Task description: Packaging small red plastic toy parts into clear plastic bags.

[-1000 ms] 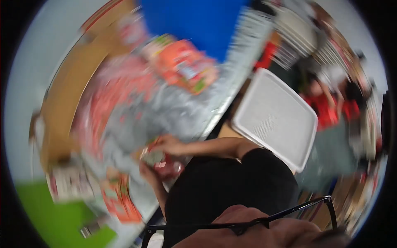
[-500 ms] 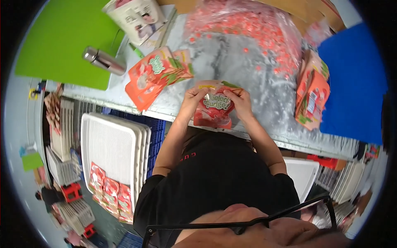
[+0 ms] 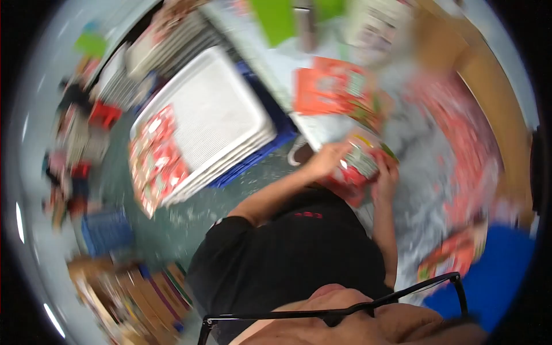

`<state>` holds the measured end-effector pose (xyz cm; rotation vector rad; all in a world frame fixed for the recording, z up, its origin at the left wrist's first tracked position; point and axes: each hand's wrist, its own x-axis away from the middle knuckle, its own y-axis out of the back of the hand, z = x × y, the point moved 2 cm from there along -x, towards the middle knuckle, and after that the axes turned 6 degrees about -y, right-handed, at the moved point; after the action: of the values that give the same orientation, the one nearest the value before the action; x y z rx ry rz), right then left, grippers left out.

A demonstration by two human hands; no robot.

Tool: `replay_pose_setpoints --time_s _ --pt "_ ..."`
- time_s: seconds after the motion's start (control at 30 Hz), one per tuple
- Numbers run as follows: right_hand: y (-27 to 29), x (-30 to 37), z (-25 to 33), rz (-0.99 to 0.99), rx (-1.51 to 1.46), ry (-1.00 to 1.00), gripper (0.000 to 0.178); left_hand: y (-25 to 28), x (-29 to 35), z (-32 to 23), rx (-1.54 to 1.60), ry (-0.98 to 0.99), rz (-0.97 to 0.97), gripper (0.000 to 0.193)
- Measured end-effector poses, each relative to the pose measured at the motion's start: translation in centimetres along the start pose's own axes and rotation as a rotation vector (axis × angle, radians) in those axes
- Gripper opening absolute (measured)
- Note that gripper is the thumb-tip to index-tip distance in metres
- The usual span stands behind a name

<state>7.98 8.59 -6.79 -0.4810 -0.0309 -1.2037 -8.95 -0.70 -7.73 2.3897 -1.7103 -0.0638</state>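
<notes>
We hold a red and green snack packet point(image 3: 359, 164) between both hands over the near edge of the grey table point(image 3: 425, 190), a little right of the picture's centre and at about twelve o'clock from our black shirt. Our left hand point(image 3: 326, 161) closes on the packet's nine o'clock side, fingers curled round its edge, and our right hand point(image 3: 386, 175) takes the four o'clock side the same way, so both are pinching the packet, though motion blur hides the exact finger placement. To handle it well, we judge it best to keep both grips near the packet's edges rather than its middle, so the contents are not crushed, and to keep it over the table in case it slips. A loose pile of similar orange-red packets point(image 3: 333, 92) lies at about eleven o'clock from our hands, and a spread of red ones point(image 3: 466, 132) at two o'clock. Well apart, at nine o'clock, stacked white trays point(image 3: 221, 118) hold a few red packets.
</notes>
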Motion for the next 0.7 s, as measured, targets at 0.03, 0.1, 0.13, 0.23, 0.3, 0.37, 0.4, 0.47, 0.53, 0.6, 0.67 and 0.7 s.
replay_pose_setpoints --time_s 0.03,0.1,0.13,0.23,0.3,0.37,0.4,0.47,0.53,0.6,0.67,0.7 --pt "-0.7 0.1 -0.3 0.046 0.058 0.061 0.015 -0.1 0.7 0.4 0.033 -0.140 -0.144 0.040" --pt "-1.1 -0.2 -1.1 0.091 0.091 0.081 0.019 0.6 1.3 0.7 -0.246 -0.395 -0.333 0.032" --pt "-1.1 -0.8 -1.7 0.091 0.076 0.031 0.023 2.0 1.9 -0.6 -0.250 -0.370 -0.300 0.029" --pt "-2.7 -2.0 -1.0 0.195 0.098 -0.144 0.028 5.8 3.2 0.6 0.035 -0.055 -0.592 0.030" --pt "-5.3 -1.0 1.1 0.247 0.023 -0.193 0.030 11.0 4.0 3.4 -0.232 -0.235 -0.998 0.039" --pt "-4.2 -1.8 0.8 0.243 0.068 -0.178 0.028 17.6 5.9 3.2 -0.101 -0.069 -1.176 0.052" --pt "-2.7 -2.9 0.2 0.249 0.107 -0.203 0.027 20.7 6.9 1.5 -0.201 -0.109 -1.377 0.056" --pt "-1.1 -4.1 -0.7 0.238 0.158 -0.229 0.023 28.5 9.6 3.0 -0.214 -0.121 -1.610 0.058" --pt "0.6 -4.7 -1.5 0.205 0.184 -0.242 0.021 35.6 12.0 3.0 -0.349 -0.188 -1.862 0.053" --pt "2.6 -5.3 -2.4 0.164 0.216 -0.260 0.021 41.7 14.1 5.0 -0.322 0.100 -1.886 0.051" --pt "3.9 -5.3 -3.1 0.149 0.230 -0.273 0.021 45.1 15.1 8.6 -0.699 0.286 -2.020 0.059" --pt "3.8 -5.2 -3.3 0.167 0.239 -0.315 0.021 46.2 16.9 10.9 -1.093 0.518 -2.103 0.071"
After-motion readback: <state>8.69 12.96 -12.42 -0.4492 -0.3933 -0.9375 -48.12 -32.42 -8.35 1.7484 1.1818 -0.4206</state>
